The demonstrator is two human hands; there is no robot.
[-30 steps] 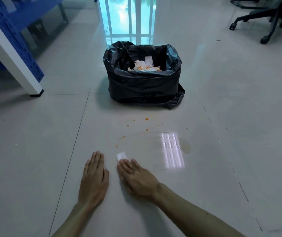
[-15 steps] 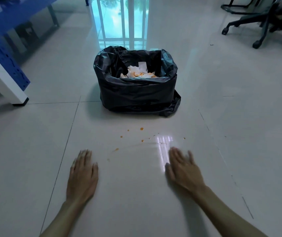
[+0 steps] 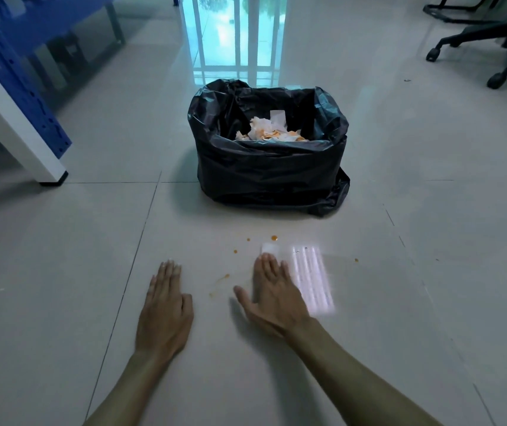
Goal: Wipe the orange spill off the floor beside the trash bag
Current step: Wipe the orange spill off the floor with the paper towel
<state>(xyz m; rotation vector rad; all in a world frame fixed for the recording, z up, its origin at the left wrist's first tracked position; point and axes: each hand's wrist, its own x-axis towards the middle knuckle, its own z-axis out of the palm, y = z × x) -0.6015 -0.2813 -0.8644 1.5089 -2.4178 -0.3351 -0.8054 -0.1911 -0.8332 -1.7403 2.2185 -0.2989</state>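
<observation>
Small orange drops (image 3: 274, 237) dot the pale tile floor just in front of the black trash bag (image 3: 272, 173), with a thin orange smear (image 3: 224, 276) nearer me. My right hand (image 3: 272, 298) lies flat on the floor, pressing a white tissue (image 3: 270, 248) whose edge shows beyond the fingertips, close to the biggest drop. My left hand (image 3: 164, 305) rests palm down on the tile to the left, fingers apart, holding nothing. The bag stands open and holds crumpled white and orange-stained tissues (image 3: 272, 132).
A blue and white table leg (image 3: 15, 118) stands at the left. Office chair bases on castors (image 3: 492, 44) are at the far right. A glass door (image 3: 233, 35) is behind the bag. A bright window reflection (image 3: 312, 279) lies on the wet floor beside my right hand.
My right hand swept right across the wet patch, then came back left and forward, with the tissue showing past its fingertips near the drops. My left hand stayed planted.
</observation>
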